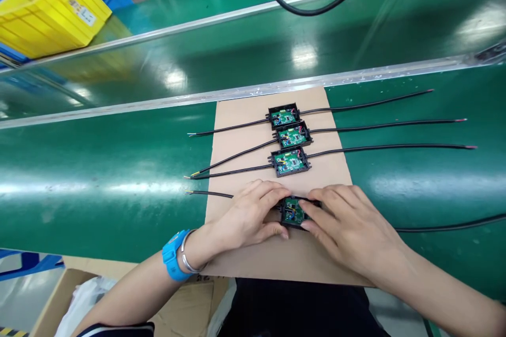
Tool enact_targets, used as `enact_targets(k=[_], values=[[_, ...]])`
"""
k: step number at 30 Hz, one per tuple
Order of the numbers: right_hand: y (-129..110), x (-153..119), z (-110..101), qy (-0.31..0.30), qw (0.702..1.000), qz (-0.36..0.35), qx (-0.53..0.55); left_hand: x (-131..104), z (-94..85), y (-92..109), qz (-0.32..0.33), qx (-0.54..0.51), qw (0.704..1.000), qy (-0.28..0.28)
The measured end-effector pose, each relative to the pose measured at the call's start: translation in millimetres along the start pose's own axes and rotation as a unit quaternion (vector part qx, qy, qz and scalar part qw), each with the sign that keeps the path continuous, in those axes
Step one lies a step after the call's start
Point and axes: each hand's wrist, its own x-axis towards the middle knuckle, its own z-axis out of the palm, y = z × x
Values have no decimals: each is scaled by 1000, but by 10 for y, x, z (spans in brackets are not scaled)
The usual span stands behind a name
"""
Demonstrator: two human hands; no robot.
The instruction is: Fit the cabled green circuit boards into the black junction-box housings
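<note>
circuit board [293, 210] inside black case [294, 226]

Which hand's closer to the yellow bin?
Left. The yellow bin sits at upper left; the left hand is on the left side of the lowest black case, the right hand on its right side, farther off.

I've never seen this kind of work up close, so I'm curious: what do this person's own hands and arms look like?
The left hand is gloveless, with a bright blue wristband and silver bangle at the wrist; its dark sleeve has a pale stripe. The right hand is gloveless too.
</note>
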Motion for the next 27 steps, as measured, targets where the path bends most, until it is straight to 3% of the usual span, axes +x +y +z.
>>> enact_targets(k=[3,6,12,15,21,27], values=[[-21,-50,34,-1,1000,-3,-27,-7,16,-10,6,10,1000,8],[59,-109,1,1,1000,4,30,-31,17,19,7,34,999,-3],[184,-338,-125,101,993,29,54,-127,46,278,65,200,977,-23],[119,-425,-78,82,996,11,44,-146,119,379,84,230,969,-31],[75,-440,-17,82,995,3,49,-99,273,399,47,228,971,-51],[223,-459,13,38,997,41,52,-133,141,378,40,183,982,-28]])
